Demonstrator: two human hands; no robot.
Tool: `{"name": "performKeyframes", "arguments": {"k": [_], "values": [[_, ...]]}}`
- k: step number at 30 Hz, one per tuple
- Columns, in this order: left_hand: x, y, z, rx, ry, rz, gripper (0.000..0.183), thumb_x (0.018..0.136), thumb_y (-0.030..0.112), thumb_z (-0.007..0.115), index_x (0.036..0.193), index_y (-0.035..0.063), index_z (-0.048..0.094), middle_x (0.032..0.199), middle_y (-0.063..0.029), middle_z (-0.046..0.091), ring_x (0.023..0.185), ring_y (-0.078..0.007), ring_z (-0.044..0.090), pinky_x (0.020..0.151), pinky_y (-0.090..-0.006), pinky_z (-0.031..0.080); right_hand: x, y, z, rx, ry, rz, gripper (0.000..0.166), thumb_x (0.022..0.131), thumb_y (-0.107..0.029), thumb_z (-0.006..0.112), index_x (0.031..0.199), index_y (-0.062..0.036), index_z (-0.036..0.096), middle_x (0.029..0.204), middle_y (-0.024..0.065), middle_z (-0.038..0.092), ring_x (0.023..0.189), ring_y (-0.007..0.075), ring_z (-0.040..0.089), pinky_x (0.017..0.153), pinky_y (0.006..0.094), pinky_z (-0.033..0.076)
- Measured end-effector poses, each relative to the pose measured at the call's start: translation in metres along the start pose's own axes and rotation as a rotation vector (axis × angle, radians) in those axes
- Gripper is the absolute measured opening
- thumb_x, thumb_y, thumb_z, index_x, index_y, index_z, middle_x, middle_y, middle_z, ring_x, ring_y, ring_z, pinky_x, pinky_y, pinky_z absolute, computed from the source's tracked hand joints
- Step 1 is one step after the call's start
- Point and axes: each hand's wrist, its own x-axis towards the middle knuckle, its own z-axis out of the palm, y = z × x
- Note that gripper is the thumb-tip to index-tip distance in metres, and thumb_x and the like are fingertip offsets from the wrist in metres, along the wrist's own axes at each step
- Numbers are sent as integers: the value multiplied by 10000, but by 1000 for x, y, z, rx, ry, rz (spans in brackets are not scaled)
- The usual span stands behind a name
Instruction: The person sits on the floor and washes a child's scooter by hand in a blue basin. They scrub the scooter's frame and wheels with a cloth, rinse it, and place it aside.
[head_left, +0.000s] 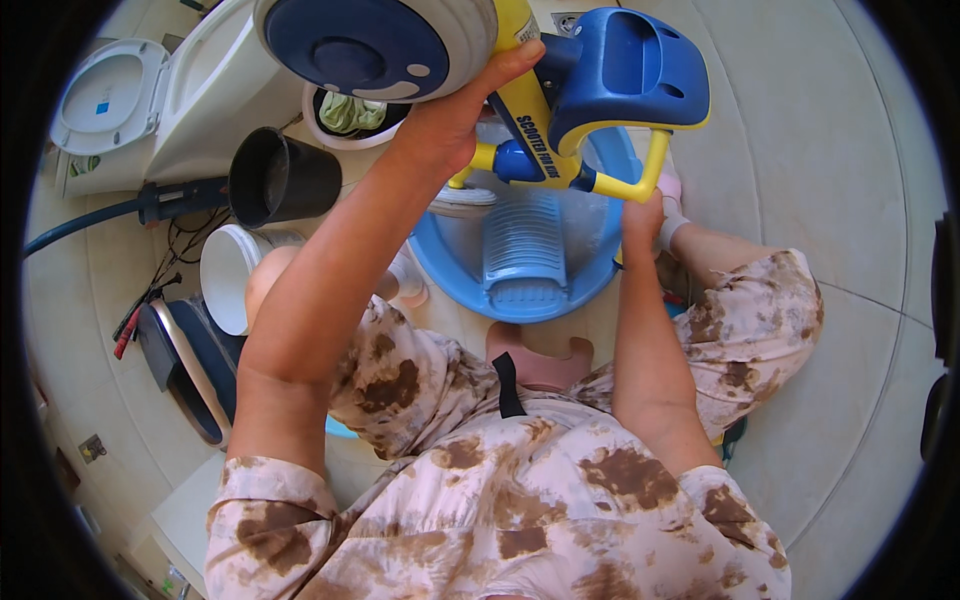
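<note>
A child's blue and yellow ride-on scooter is held up over a light blue plastic basin. My left hand grips its yellow frame beside the large blue and white wheel, thumb laid over the tube. Lower on the right, my right hand is closed around the bent yellow bar below the blue seat; its fingers are partly hidden. A smaller white wheel hangs over the basin's left side. The basin has a ribbed washboard moulded in, and what looks like cloudy water.
To the left stand a black bucket, a tipped white bucket and a blue bin. Behind them are a toilet and a tub with green cloth. A pink stool shows between my legs.
</note>
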Motion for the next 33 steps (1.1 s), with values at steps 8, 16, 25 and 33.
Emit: {"name": "performKeyframes", "arguments": {"k": [8,16,25,33], "values": [[5,10,20,155,-22,192,564,831,291,870,1292,86,617,1222,-75,652,1205,-214,582,1042,-427,470,-11,-16,13,-53,-226,-43,432,864,-132,660,1231,13,484,1177,314,664,1123,478,635,979,513,502],[10,5,30,207,-34,121,544,876,258,836,1333,92,594,1257,-71,634,1222,-206,551,1081,-400,418,-1,20,79,-25,-267,-148,397,801,-19,715,1119,48,486,917,259,713,817,382,734,743,449,579],[15,2,13,280,56,25,512,899,245,811,1336,91,595,1265,-66,633,1213,-198,555,1073,-382,428,8,-6,70,101,-697,-223,401,791,80,680,1152,27,515,811,188,669,654,294,705,601,411,572],[8,-41,14,355,146,-100,485,919,234,789,1339,90,595,1272,-62,632,1204,-190,558,1067,-367,437,43,28,107,57,-1021,-66,377,814,71,673,1173,13,576,900,197,689,695,289,709,621,413,568]]}}
